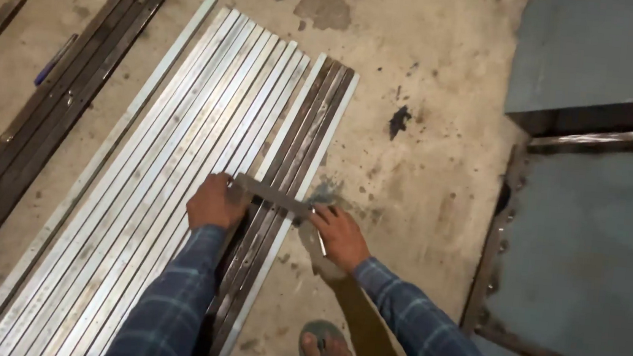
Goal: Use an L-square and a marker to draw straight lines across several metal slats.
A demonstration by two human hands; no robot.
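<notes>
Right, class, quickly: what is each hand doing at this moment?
Left hand: pressed down on the flat metal ruler lying across the metal bars.
Right hand: closed on a slim marking tool.

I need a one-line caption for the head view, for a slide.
Left hand presses a flat metal ruler across metal bars on the concrete floor; right hand holds a marker.

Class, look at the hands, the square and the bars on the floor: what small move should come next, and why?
Probably draw the marker in the right hand along the edge of the square. The left hand presses the square flat across the dark bars, and the marker tip sits at its right end, by the outermost bar.
</notes>
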